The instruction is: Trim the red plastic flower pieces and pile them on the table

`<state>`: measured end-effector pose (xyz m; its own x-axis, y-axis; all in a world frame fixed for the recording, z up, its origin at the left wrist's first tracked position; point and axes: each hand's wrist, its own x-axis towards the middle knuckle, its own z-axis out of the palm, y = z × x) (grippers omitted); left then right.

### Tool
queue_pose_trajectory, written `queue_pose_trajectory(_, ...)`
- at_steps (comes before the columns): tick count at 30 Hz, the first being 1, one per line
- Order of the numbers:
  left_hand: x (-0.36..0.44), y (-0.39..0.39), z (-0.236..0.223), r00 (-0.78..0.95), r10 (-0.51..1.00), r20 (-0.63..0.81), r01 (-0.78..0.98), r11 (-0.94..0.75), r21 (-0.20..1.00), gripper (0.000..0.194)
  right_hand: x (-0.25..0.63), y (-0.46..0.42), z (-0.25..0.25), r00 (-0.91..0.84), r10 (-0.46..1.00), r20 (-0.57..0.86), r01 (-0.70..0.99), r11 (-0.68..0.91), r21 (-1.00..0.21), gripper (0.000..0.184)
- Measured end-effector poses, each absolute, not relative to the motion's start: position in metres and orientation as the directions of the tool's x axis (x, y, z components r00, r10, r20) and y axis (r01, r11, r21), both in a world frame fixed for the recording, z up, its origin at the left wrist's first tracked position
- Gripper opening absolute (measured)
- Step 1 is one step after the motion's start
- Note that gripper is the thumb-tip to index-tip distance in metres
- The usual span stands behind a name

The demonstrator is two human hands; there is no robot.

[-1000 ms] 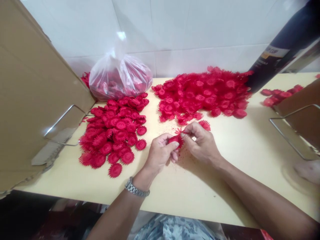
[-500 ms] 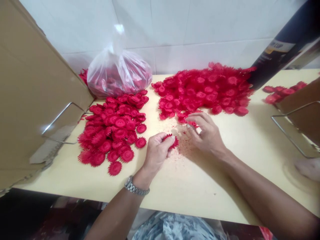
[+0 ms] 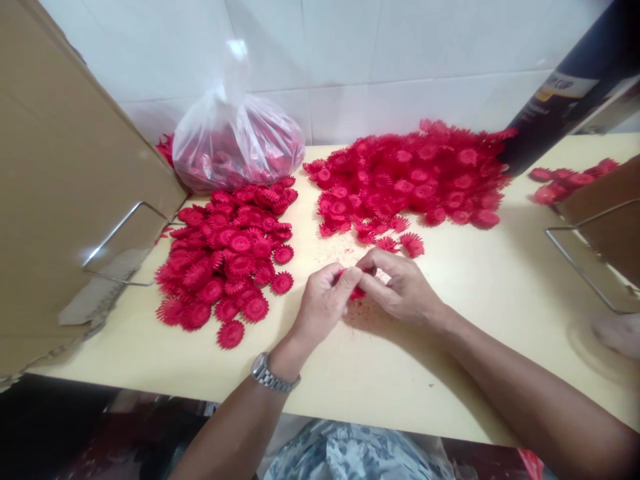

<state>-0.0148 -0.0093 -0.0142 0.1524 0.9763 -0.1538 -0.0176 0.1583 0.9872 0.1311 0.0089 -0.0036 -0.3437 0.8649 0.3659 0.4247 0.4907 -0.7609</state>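
Fingers mostly hide the held red piece [image 3: 357, 293].

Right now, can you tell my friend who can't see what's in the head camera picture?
Two bare hands, left and right, pinch a small red piece above a pale yellow table, before two piles of red flower-like pieces.

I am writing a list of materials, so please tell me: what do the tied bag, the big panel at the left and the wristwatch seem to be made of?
Tied bag: thin plastic film, glossy and see-through, with red contents showing.
Left panel: probably matt corrugated cardboard, brown with a torn lower edge.
Wristwatch: band likely metal, silvery with shiny links.
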Motion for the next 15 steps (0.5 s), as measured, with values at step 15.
queue_pose_trajectory(15,-0.019,-0.010,-0.011,0.215,0.947,-0.240,-0.098,0.265,0.959,0.024,0.167,0.039,-0.012,0.009,0.800,0.600,0.863,0.297,-0.408,0.011)
